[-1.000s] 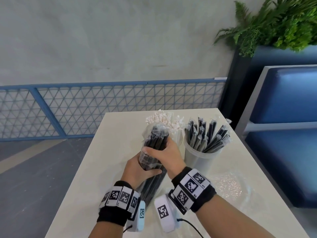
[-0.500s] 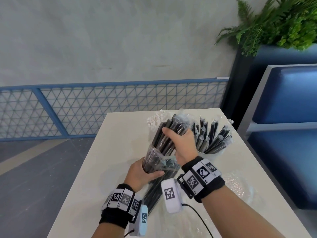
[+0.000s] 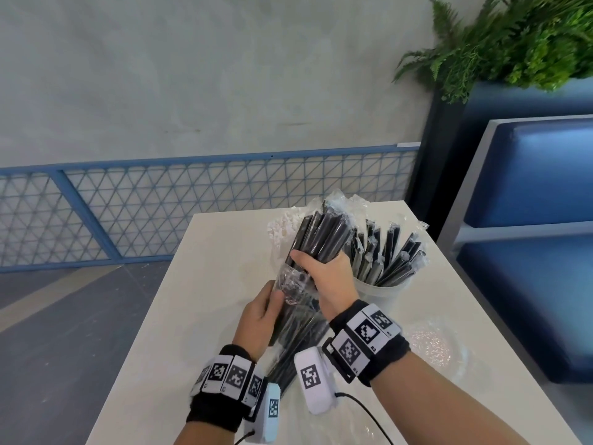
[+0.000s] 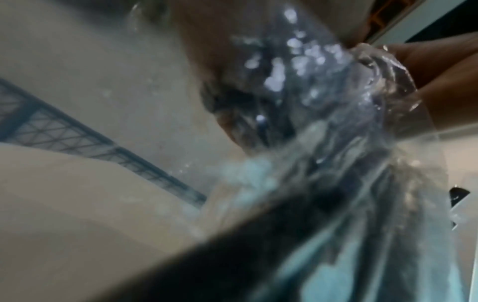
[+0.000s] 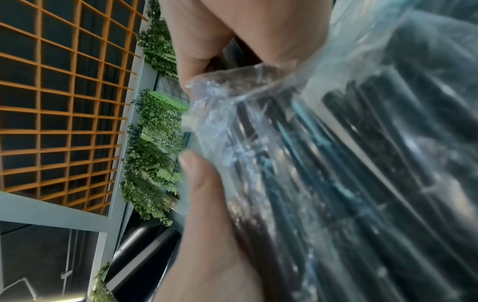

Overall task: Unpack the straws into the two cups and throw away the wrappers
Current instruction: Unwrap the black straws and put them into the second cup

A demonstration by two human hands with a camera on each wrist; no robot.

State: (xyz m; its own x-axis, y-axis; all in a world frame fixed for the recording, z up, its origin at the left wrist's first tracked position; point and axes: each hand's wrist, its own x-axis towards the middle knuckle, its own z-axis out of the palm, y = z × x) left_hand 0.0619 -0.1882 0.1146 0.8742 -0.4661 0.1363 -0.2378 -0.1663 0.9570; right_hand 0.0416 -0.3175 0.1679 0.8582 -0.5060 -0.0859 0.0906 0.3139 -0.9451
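Observation:
A bundle of black straws (image 3: 324, 232) sticks halfway out of a clear plastic wrapper (image 3: 292, 284). My right hand (image 3: 324, 271) grips the bare upper part of the bundle, above the table. My left hand (image 3: 260, 313) holds the wrapper lower down, around the straws' lower ends. The wrapper (image 5: 232, 114) bunches up just under my right fingers, and in the left wrist view the crinkled wrapper (image 4: 336, 106) is blurred. A translucent cup (image 3: 382, 290) behind my right hand holds several black straws (image 3: 391, 252). The second cup is hidden behind the bundle; white straws (image 3: 282, 226) show there.
The white table (image 3: 205, 284) has an empty clear wrapper (image 3: 430, 345) lying at its right. A blue bench (image 3: 529, 220) stands right of the table, a planter with ferns (image 3: 519, 40) behind it, and a blue mesh railing (image 3: 192, 200) at the far edge.
My right hand has pulled the straw bundle up and to the right, out of the wrapper. My left hand has slid lower on the wrapper.

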